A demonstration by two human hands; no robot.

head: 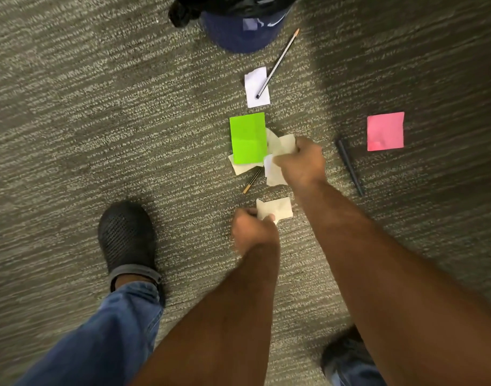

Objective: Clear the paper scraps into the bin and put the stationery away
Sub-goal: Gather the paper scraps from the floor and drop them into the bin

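Paper scraps and stationery lie on grey carpet. My right hand [301, 162] is shut on several cream and white scraps [280, 147] beside a green paper [247, 137]. My left hand [252, 231] pinches a cream scrap [277, 208] near me. A white scrap [256, 87] lies farther off with a long pencil [279, 62] across it. A pink sticky note [385, 131] sits at the right, a dark pen [349, 167] left of it. A short pencil [252, 181] pokes out below the green paper. The blue bin [238, 29] with a black liner stands at the top.
My left foot in a black shoe [127, 238] stands on the carpet at the left, with a jeans leg below it. My right shoe [347, 355] shows at the bottom right, partly behind my right arm.
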